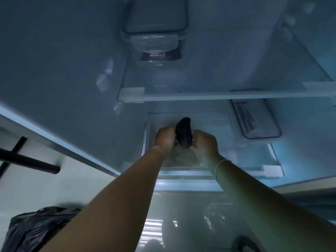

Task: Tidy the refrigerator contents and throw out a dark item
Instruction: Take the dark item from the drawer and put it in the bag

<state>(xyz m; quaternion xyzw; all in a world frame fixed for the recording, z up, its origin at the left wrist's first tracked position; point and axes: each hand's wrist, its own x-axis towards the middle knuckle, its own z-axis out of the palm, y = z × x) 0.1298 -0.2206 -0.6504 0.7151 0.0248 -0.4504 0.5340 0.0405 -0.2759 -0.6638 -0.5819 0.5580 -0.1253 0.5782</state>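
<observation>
My left hand (pixel 164 137) and right hand (pixel 205 143) pinch the dark item (pixel 184 135) loosely above the lower shelf (pixel 183 172); it could slip free

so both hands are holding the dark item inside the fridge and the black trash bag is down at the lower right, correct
Not quite. The head view shows the black trash bag at the lower left, not the lower right. The rest holds: the left hand and right hand both hold the dark item inside the fridge.
</observation>
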